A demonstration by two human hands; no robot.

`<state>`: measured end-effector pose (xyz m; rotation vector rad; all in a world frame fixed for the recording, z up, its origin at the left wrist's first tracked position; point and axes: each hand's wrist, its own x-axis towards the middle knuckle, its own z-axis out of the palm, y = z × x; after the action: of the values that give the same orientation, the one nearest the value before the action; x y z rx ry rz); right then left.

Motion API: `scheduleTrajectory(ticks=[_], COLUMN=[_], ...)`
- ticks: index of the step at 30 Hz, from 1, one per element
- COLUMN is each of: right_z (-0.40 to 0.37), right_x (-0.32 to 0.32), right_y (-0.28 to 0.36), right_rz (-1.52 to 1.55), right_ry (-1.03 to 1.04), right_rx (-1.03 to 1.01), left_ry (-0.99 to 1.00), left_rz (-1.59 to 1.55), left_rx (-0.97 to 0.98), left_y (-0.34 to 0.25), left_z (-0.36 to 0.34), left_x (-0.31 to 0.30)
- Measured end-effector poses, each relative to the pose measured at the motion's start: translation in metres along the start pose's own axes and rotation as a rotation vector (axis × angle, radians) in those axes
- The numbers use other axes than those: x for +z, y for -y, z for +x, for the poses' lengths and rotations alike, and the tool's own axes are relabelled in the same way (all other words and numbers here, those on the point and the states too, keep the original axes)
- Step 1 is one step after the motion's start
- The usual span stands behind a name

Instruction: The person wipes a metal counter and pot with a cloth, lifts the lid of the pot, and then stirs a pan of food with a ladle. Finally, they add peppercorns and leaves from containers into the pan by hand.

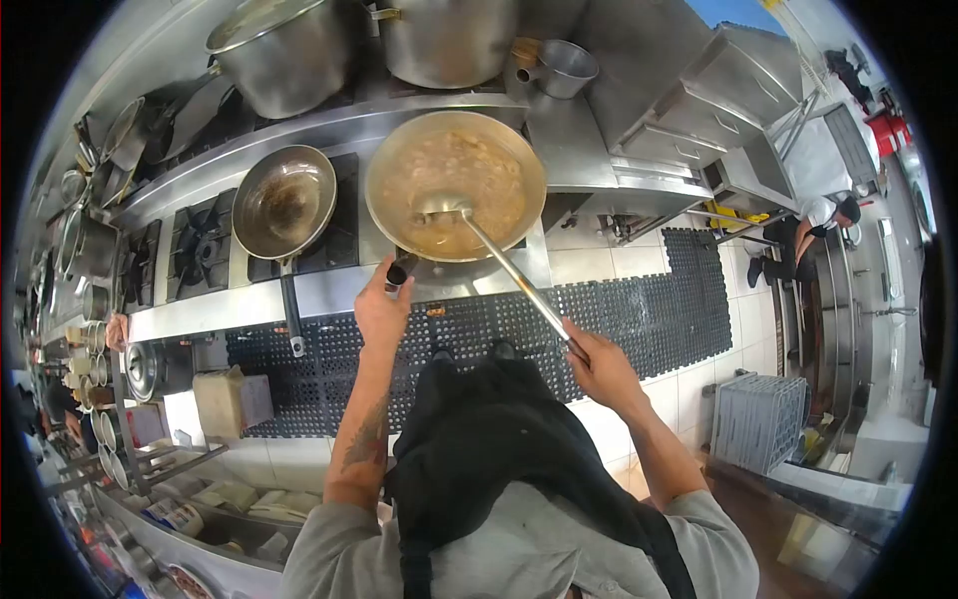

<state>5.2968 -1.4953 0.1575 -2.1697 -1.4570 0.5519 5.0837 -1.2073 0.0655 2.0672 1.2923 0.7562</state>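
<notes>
A wide pan [372,190] full of brown, steaming food in liquid sits on the stove front. My left hand [384,311] is closed on the dark, hollow handle [400,270] at the pan's near-left edge. My right hand [603,369] grips the long metal shaft of a ladle [514,275], which slants down to the left. The ladle's head rests in the food near the middle of the pan, its bowl partly sunk. Left of the pan, an empty-looking frying pan [286,200] stands on a burner, its handle pointing toward me.
Two large pots [289,65] [449,40] stand behind, with a small saucepan [566,70] right of them. Black perforated matting [639,319] covers the floor. A grey crate [760,421] is at right. A co-worker [813,235] bends at the far right; another person's hand [118,331] shows at left.
</notes>
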Motion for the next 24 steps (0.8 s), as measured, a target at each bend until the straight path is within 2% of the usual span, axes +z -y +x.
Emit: scheduleTrajectory(ticks=[1, 4, 9, 11, 13, 16, 18, 19, 20, 21, 23, 24], right_z=[-0.009, -0.03, -0.01, -0.007, 0.004, 0.027, 0.03, 0.032, 0.031, 0.032, 0.032, 0.038], right_x=[-0.006, -0.017, -0.002, 0.006, 0.015, 0.011, -0.013, -0.023, -0.021, -0.028, -0.054, -0.067], right_y=[0.008, 0.017, -0.008, -0.01, -0.012, -0.023, -0.021, -0.022, -0.035, -0.047, -0.051, -0.056], right_rz=[0.001, 0.156, 0.212, 0.28, 0.29, 0.286, 0.314, 0.332, 0.307, 0.312, 0.422, 0.732], right_ry=[0.001, 0.067, 0.071, -0.084, -0.148, -0.064, -0.016, 0.045, -0.059, -0.046, 0.044, 0.243], right_rx=[0.005, 0.23, 0.245, 0.226, 0.222, 0.252, 0.23, 0.22, 0.067, 0.042, 0.089, 0.295], left_ry=[-0.012, -0.024, -0.075, -0.201, -0.212, -0.254, -0.307, -0.3, -0.29, -0.315, -0.34, -0.363], left_rz=[-0.008, -0.035, -0.054, -0.164, -0.105, -0.005, 0.043, 0.053, 0.064, 0.073, 0.279, 0.292], left_rx=[0.018, 0.055, 0.105, 0.133, 0.078, 0.028, 0.016, -0.106, -0.234, -0.244, -0.206, -0.217], left_y=[0.001, 0.009, -0.002, -0.001, 0.011, 0.033, 0.034, 0.031, 0.03, 0.031, 0.044, 0.05], left_z=[0.0, -0.003, -0.009, -0.024, -0.044, -0.076, -0.095, -0.107, -0.123, -0.136, -0.174, -0.194], left_x=[0.001, 0.004, -0.013, -0.023, -0.03, -0.03, -0.03, -0.03, -0.03, -0.025, -0.013, 0.001])
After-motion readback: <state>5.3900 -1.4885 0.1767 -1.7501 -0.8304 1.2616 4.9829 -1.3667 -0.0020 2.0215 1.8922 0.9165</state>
